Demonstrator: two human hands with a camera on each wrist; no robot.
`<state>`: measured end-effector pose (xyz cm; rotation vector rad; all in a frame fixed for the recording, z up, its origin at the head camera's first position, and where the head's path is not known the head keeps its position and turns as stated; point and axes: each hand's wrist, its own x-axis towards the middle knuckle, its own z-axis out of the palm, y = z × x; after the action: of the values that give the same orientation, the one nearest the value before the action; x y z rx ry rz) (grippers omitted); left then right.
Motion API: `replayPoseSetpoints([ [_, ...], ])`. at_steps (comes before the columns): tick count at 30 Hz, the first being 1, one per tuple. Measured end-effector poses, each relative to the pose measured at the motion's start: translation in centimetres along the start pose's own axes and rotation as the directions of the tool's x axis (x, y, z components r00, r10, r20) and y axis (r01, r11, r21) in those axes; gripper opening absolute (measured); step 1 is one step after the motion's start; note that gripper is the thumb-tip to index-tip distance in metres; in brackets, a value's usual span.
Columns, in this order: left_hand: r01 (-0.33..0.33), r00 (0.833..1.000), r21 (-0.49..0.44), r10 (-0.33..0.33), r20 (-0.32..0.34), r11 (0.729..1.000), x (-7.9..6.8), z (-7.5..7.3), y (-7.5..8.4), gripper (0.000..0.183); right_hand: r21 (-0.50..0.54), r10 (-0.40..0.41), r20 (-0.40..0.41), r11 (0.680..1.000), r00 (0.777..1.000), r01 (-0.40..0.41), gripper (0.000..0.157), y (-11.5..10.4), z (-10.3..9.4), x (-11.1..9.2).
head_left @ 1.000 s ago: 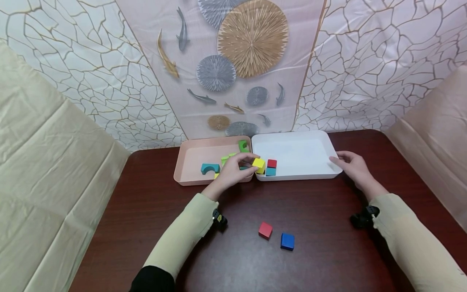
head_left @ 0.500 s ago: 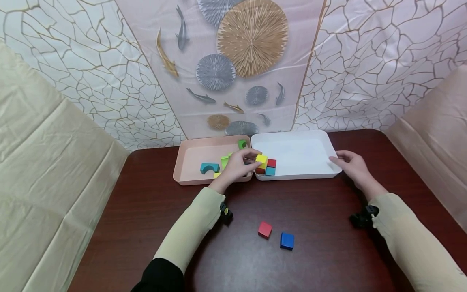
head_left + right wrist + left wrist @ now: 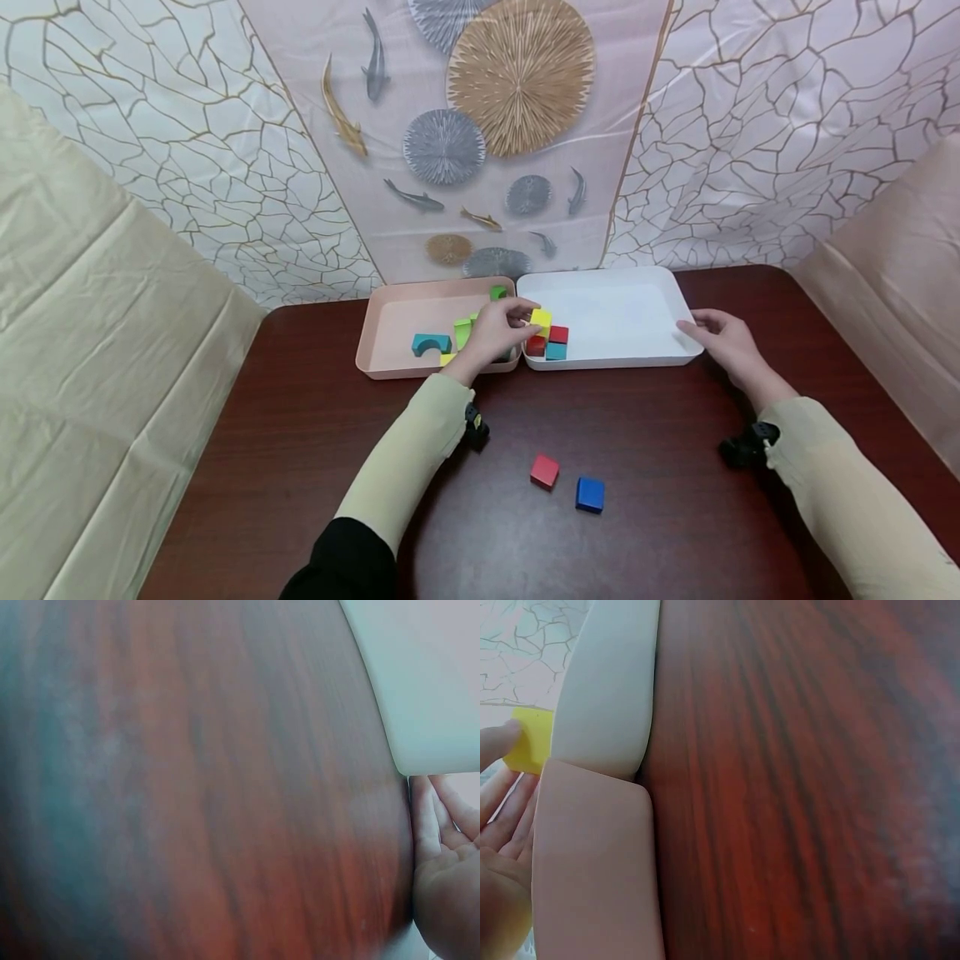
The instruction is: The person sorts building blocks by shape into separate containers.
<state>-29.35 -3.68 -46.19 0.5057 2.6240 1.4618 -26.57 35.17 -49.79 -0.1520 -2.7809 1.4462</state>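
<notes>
My left hand (image 3: 497, 332) pinches a yellow block (image 3: 542, 320) between thumb and fingers, inside the left end of the white tray (image 3: 611, 321). Just in front of it sits a red block (image 3: 536, 347). Beside that are another red block (image 3: 558, 334) and a teal block (image 3: 556, 352). The left wrist view shows the thumb against the yellow block (image 3: 534, 741), partly behind the tray's wall. At the white tray's right end, my right hand (image 3: 726, 342) holds the rim, thumb on the edge; its fingers lie beside the tray's corner in the right wrist view.
A pink tray (image 3: 393, 317) adjoins the white one on the left. It holds a teal arch (image 3: 431, 343), green pieces (image 3: 462, 332) and a yellow piece (image 3: 447, 360), partly hidden. On the dark table (image 3: 315, 433) nearer me lie a red block (image 3: 544, 472) and a blue block (image 3: 590, 495).
My left hand has carried the yellow block slightly right and farther back, uncovering the red block in front of it. The right hand has stayed at the tray's rim.
</notes>
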Motion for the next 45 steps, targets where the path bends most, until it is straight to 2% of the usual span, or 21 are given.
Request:
replayPoseSetpoints([
  [7, 0.035, 0.999, 0.021, -0.034, -0.036, 0.999, 0.9, 0.2, 0.1, 0.035, 0.000, 0.003, 0.002, 1.000, 1.000, -0.003, 0.069, 0.1, 0.0, 0.0],
  [16, 0.033, 0.998, 0.010, -0.033, -0.055, 0.999, 1.3, 0.5, -0.1, 0.035, -0.011, 0.013, 0.010, 1.000, 1.000, -0.013, 0.071, 0.4, 0.1, 0.1],
  [22, 0.038, 0.998, 0.099, -0.032, -0.057, 0.994, 1.2, 0.7, 0.2, 0.034, -0.014, 0.019, 0.008, 1.000, 1.000, -0.019, 0.071, 0.3, 0.0, 0.2],
  [26, 0.053, 0.998, 0.147, -0.046, -0.050, 0.988, 1.3, 0.7, 0.5, 0.036, -0.012, 0.019, 0.008, 1.000, 1.000, -0.019, 0.070, 0.2, 0.0, 0.2],
  [31, 0.059, 0.998, 0.145, -0.055, -0.027, 0.988, 1.3, 0.6, 0.5, 0.037, -0.010, 0.019, 0.008, 1.000, 1.000, -0.019, 0.070, 0.1, -0.1, 0.1],
  [45, 0.033, 0.998, 0.221, -0.043, 0.041, 0.975, 1.7, 0.3, 0.4, 0.036, -0.005, 0.021, 0.004, 1.000, 1.000, -0.021, 0.071, 0.1, 0.0, 0.2],
])
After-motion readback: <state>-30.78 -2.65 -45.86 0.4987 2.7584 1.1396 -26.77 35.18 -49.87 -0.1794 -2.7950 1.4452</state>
